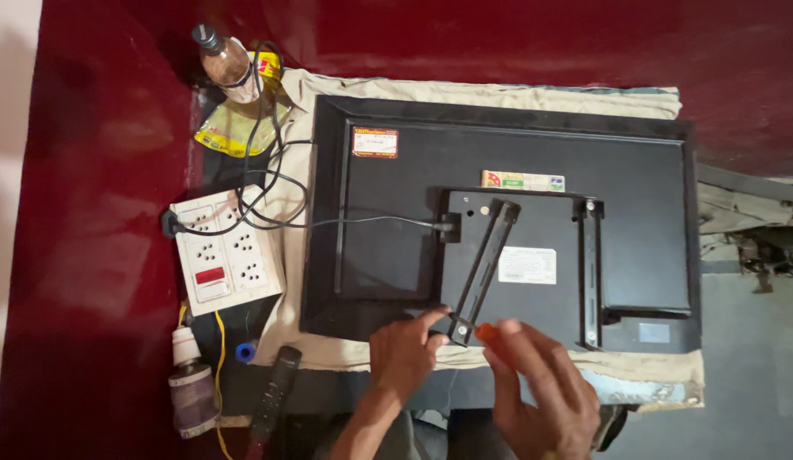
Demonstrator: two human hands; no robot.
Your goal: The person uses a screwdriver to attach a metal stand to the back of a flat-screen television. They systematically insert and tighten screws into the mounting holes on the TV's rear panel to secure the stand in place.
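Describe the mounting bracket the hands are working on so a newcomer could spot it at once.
Start at the television lying face down on the cloth. Two black brackets sit on its back panel; the wanted bracket is the slanted one, its lower end between the hands, whereas the other bracket stands straight.

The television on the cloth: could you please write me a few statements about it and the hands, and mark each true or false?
1. The television lies with its back facing up. True.
2. The right hand holds a screwdriver with an orange handle. True.
3. Both mounting brackets stand straight. False: the left bracket is tilted, while the right bracket is upright.
4. The left hand rests on the remote control. False: it touches the lower end of the tilted bracket.
5. A white power strip lies left of the television. True.
6. The bottle stands on the television. False: it stands beyond its upper left corner.
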